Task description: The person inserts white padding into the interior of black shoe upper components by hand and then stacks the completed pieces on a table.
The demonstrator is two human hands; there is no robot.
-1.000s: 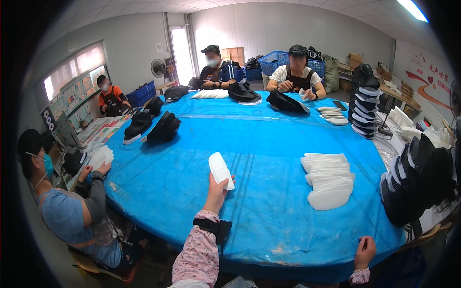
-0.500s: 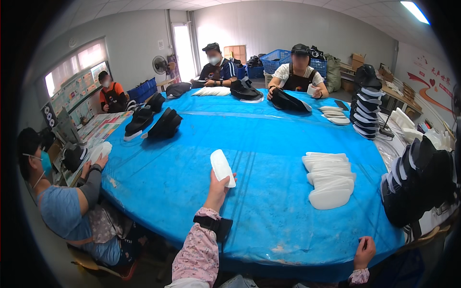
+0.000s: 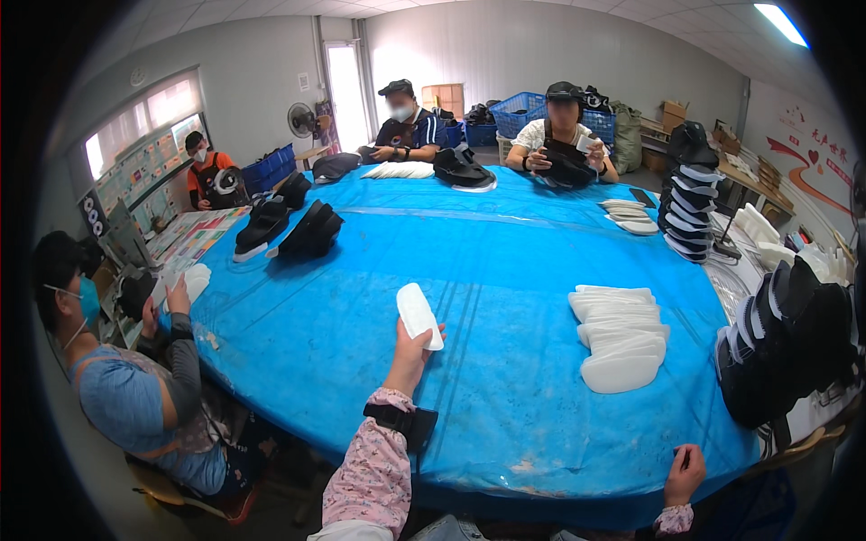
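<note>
Near the lower edge, the right hand [image 3: 684, 471] rests low at the rim of the blue table [image 3: 505, 270], fingers curled around something small and dark that I cannot make out. Just beyond and to the left, the left hand [image 3: 410, 347] is raised over the tabletop with its fingers closed on the lower end of a white insole [image 3: 419, 316], held upright and clear of the surface. That insole is a flat, pale, elongated piece with rounded ends, clean and stiff enough to stand without drooping. To my judgement the work is in an early or middle stretch: one insole is in hand, while a full stack of white insoles [image 3: 618, 347] lies overlapped on the table to the right, apparently waiting. Beside that, at the right rim, a row of black shoes [image 3: 785, 343] stands packed together. Farther off, more dark shoes [image 3: 289, 225] lie on the cloth, and other people sit around the far side handling shoes of their own.
</note>
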